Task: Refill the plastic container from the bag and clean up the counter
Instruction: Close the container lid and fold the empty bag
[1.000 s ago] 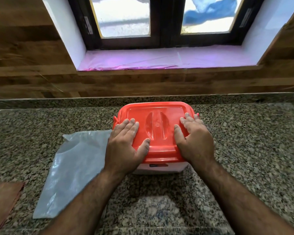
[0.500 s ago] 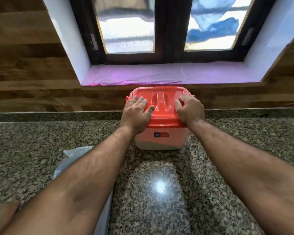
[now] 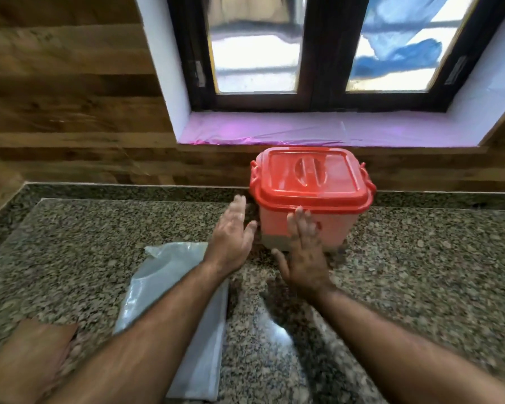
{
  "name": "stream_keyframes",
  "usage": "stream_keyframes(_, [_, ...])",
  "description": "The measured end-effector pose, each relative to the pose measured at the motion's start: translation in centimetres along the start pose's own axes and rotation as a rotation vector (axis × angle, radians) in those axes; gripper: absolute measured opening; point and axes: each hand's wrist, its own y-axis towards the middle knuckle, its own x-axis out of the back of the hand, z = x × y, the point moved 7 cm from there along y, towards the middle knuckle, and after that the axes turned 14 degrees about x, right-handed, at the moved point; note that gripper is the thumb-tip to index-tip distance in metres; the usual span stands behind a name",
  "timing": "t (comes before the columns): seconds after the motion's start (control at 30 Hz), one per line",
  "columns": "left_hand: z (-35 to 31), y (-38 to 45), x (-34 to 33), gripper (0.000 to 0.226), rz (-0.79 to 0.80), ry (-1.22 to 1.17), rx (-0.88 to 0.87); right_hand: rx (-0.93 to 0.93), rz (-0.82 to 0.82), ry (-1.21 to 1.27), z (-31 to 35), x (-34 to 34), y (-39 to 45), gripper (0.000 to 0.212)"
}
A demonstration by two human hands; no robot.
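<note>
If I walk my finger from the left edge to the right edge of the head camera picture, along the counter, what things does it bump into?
Brown thing at the edge → plastic bag → left hand → right hand → bare counter. The red-lidded container stands behind the hands, mostly right of the left one.

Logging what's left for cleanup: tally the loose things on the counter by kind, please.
Plastic container, red lid on: 1
Clear plastic bag, lying flat: 1
Brown flat item at the near left edge, unclear what: 1
Total: 3
</note>
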Motion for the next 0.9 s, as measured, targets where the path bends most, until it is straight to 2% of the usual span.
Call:
stream_keyframes(0.07, [5.7,-2.1,1.1,0.067,0.020,-0.043,0.161,-0.065,0.138,0.089,3.7,-4.7,-2.6,0.086])
stream_keyframes(0.2, [19.3,-5.7,4.9,0.048,-0.004,-0.003,0.489,-0.346,0.546,0.265,9.3,-13.1,-6.3,0.074])
stream_keyframes(0.3, [27.6,-7.2,7.8,0.043,-0.004,0.088,0.600,-0.531,0.665,0.317,11.6,-15.3,-6.6,0.060])
stream_keyframes(0.4, [32.1,-7.5,9.3,0.047,0.062,0.055,0.662,-0.717,0.610,0.318,12.4,-16.3,-5.9,0.058])
stream_keyframes(0.5, [35.2,-6.9,8.9,0.040,0.157,-0.024,0.724,-0.883,0.535,0.363,12.4,-17.4,-5.2,0.049])
stream_keyframes(0.6, [36.5,-5.9,8.3,0.018,0.198,-0.065,0.722,-0.926,0.544,0.346,12.5,-17.8,-4.4,0.027])
stream_keyframes(0.63, [36.5,-5.8,8.3,0.017,0.210,-0.094,0.724,-0.933,0.540,0.345,12.5,-18.0,-4.1,0.019])
stream_keyframes(0.73, [36.8,-5.5,8.0,0.027,0.249,-0.215,0.758,-1.019,0.459,0.428,12.5,-18.7,-4.3,0.004])
stream_keyframes(0.83, [37.5,-5.3,7.5,0.033,0.270,-0.379,0.824,-1.055,0.414,0.630,11.5,-20.4,-5.0,0.020])
stream_keyframes(0.9, [37.9,-5.1,7.3,0.038,0.291,-0.471,0.849,-1.067,0.414,0.741,11.4,-20.3,-4.4,0.010])
